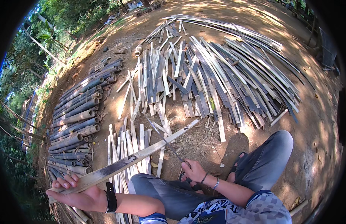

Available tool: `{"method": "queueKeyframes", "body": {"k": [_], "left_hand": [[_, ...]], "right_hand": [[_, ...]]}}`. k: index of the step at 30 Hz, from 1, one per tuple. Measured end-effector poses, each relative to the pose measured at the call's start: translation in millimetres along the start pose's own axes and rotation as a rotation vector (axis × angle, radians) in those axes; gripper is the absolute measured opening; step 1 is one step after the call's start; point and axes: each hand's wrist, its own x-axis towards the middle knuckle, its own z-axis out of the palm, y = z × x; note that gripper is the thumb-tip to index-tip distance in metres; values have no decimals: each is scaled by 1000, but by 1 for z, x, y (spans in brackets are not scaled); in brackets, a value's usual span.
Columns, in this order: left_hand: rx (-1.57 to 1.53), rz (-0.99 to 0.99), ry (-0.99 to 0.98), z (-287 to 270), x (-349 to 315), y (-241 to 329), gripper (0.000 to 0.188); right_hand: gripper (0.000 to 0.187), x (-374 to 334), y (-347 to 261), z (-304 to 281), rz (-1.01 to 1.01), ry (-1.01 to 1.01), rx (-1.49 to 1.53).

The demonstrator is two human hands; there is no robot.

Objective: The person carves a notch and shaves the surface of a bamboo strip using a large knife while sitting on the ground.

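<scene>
My left hand (pixel 80 193) grips the near end of a long, flat bamboo strip (pixel 117 166), with fingers curled over one edge and the thumb along the other. Pale with dark blotches, the strip slants up and right across the front of my legs. My right hand (pixel 193 171) is closed around the handle of a long, narrow knife (pixel 174 151), most of the handle hidden in my fist. The dark blade points up and left and crosses the strip near its far half; whether it touches the strip I cannot tell.
Split bamboo slats (pixel 206 82) lie fanned out in a large heap ahead. Round bamboo poles (pixel 76 119) are stacked at the left. More pale strips (pixel 124 143) lie beside my left knee. Shavings (pixel 197 136) cover the soil before my sandalled feet.
</scene>
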Motion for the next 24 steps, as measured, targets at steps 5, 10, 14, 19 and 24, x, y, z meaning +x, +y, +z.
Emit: {"method": "queueKeyframes", "body": {"k": [5,10,14,19,24], "left_hand": [[22,7,28,9,-10,-2,37],[6,13,-33,5,-8,7,38],[10,6,-44,6,-11,6,38],[25,21,48,11,-12,3,38],[17,35,11,16,-19,9,40]], "right_hand": [[37,-11,28,9,64,-8,118],[38,-12,-17,0,-136,-128,-18],[38,-8,-5,-4,-96,-93,12],[39,-19,-30,5,-59,-129,-20],[38,-24,-76,1,-165,-223,-25]]}}
